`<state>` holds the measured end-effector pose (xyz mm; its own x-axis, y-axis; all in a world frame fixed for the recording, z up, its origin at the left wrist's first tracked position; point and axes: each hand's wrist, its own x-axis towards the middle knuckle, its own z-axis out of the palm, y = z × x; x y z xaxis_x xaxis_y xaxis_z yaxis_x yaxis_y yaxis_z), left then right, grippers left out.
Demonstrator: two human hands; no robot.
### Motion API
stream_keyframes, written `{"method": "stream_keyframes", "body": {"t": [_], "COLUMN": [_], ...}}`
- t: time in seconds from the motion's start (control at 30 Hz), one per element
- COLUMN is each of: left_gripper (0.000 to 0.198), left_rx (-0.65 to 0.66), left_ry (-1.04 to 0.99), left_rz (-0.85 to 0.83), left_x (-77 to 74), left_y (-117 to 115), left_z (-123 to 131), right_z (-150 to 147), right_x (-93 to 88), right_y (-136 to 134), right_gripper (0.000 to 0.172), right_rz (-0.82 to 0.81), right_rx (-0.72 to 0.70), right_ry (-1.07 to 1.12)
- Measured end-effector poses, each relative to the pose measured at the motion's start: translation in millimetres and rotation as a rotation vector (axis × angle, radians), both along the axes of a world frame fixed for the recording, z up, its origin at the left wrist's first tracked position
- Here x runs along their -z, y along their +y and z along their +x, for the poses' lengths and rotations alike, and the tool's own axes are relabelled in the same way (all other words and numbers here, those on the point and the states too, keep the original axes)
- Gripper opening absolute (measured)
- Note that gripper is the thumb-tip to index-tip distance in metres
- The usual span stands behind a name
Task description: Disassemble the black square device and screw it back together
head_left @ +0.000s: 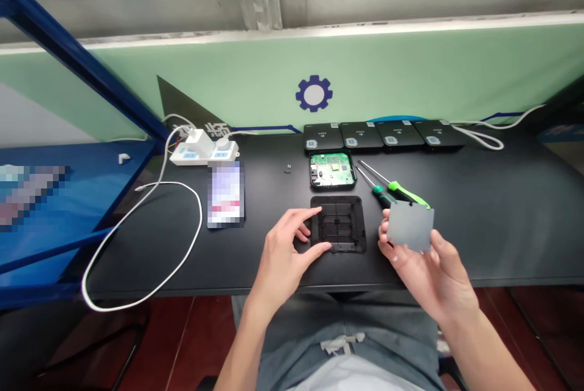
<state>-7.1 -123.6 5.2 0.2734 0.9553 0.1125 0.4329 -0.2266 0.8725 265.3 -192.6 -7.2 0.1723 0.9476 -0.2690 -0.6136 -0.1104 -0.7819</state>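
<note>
My right hand holds a thin grey metal plate by its lower sides, raised above the front of the table. My left hand is at the left side of a square black plastic cover, thumb and forefinger spread over its edge. The cover lies flat with its ribbed inside up. Behind it sits an opened black box with a green circuit board. Two screwdrivers, one with a dark green handle and one with a light green handle, lie beside the plate, partly hidden by it.
Several closed black boxes stand in a row at the back. A few small screws lie left of the board. Further left are a white power strip, a blurred packet and a looped white cable hanging over the front edge.
</note>
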Motion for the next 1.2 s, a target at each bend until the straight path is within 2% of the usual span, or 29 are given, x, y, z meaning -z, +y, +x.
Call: {"method": "stream_keyframes", "body": {"t": [0.17, 0.47, 0.67, 0.8, 0.93, 1.03, 1.2], "left_gripper": [0.056, 0.058, 0.06, 0.06, 0.06, 0.06, 0.063], "left_rx": [-0.026, -0.02, -0.011, -0.009, -0.002, 0.002, 0.002], "left_ry": [0.021, 0.131, 0.145, 0.135, 0.118, 0.104, 0.1], "left_rz": [0.007, 0.022, 0.016, 0.028, 0.04, 0.034, 0.015], "left_x": [3.5, 1.7, -0.1, 0.7, 1.1, 0.4, -1.9], "left_y": [-0.6, -3.9, -3.2, -2.8, -2.3, -2.4, -2.7], "left_z": [-0.9, 2.0, 2.7, 2.2, 1.7, 1.5, 0.4], "right_z": [2.1, -2.4, -1.3, 0.4, -4.2, -8.4, -12.6], "right_x": [1.6, -15.3, -21.9, -33.7, -49.2, -52.9, -49.0], "right_y": [-0.7, 2.0, 4.6, 9.9, 22.3, 36.4, 56.5], "right_gripper": [0.053, 0.059, 0.056, 0.048, 0.045, 0.044, 0.035], "right_rz": [0.012, 0.071, 0.087, 0.158, 0.296, 0.453, 0.557], "right_rx": [-0.032, -0.066, -0.054, -0.028, -0.105, -0.186, -0.32], "right_ry": [-0.037, -0.148, -0.275, -0.521, -0.991, -1.311, -1.476]}}
